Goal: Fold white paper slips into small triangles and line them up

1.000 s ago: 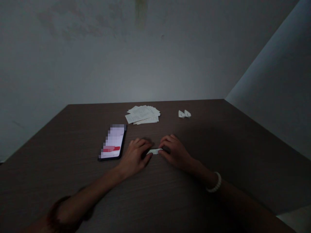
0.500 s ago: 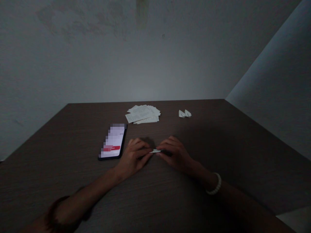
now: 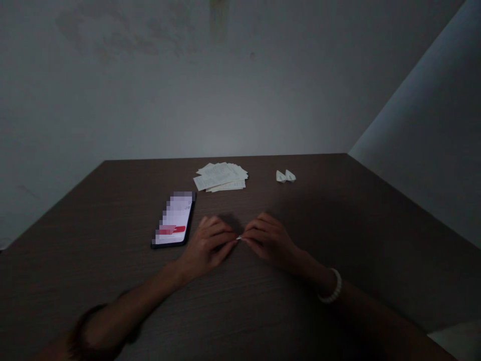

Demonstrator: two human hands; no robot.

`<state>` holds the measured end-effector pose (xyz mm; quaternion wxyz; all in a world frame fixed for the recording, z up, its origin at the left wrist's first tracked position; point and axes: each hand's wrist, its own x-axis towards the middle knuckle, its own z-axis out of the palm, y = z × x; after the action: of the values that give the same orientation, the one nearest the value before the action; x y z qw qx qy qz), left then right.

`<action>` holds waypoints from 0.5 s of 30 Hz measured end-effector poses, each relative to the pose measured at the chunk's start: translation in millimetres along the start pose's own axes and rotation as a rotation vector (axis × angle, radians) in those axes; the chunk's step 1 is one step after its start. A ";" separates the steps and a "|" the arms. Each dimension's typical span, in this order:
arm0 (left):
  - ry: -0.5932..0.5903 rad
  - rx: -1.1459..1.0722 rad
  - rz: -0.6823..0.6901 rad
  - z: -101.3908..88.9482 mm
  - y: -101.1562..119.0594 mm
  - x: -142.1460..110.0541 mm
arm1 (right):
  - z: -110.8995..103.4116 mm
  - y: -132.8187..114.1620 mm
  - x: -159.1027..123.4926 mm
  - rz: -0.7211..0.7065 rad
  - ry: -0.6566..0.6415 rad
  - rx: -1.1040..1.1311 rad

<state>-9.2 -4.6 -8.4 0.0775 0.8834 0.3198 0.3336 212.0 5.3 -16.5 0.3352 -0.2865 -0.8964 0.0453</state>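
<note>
1. Your left hand point(image 3: 208, 242) rests on the dark wooden table point(image 3: 338, 240), fingers curled inward, its fingertips point(image 3: 231, 239) pinched on one end of a small piece of white paper point(image 3: 238, 238).
2. Your right hand point(image 3: 268, 239) meets it from the other side; its fingertips point(image 3: 246, 238) close on the same paper, so both hands are clamped on it and nearly touch each other.
3. The piece of white paper sits between the two sets of fingertips, near the middle of the table, at or just above the surface; only a sliver of it shows, and its shape cannot be told.
4. A white beaded bracelet point(image 3: 332, 290) circles your right wrist; a dark band point(image 3: 80, 326) circles your left forearm.
5. A phone point(image 3: 174, 226) lies flat just beside your left hand, screen lit and facing up.
6. A fanned stack of paper slips point(image 3: 221, 177) lies loose on the table beyond the hands, near the far edge, well apart from them.
7. Two small folded paper shapes point(image 3: 285, 176) lie to the right of the stack, touching one another.
8. No box, tray or other container holds any of these; all rest directly on the table.
9. The plain wall point(image 3: 225, 90) rises behind the far edge.
</note>
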 end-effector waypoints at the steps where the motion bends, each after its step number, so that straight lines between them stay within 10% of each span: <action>1: 0.003 -0.002 0.004 0.1 -0.2 -0.3 | -0.4 -0.4 0.1 -0.006 -0.011 -0.010; 15: -0.002 -0.015 -0.024 1.9 -1.9 -0.1 | 4.8 0.5 0.0 0.085 0.014 0.106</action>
<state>-9.1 -3.0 -10.6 0.0886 0.8793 0.3277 0.3340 209.2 6.2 -20.2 0.3540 -0.3063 -0.8774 0.1049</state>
